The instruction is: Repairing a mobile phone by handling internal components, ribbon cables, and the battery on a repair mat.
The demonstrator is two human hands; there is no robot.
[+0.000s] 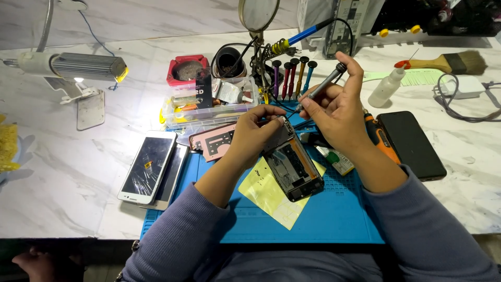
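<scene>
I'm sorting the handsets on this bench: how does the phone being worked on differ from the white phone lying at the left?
The opened phone is held tilted above the blue mat by the left hand, while the white phone lies flat on the marble table, untouched. The opened phone shows bare internals in a dark frame, with the right hand's screwdriver at its top; the white phone shows an intact dark screen. Both are slim rectangular handsets.

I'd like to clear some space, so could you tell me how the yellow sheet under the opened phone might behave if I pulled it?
The yellow sheet looks thin and floppy, so it would probably bend or tear. The opened phone, steadied by the left hand, lies over its upper part, so it may snag or drag. On the blue mat, its free corner should slide easily.
</scene>
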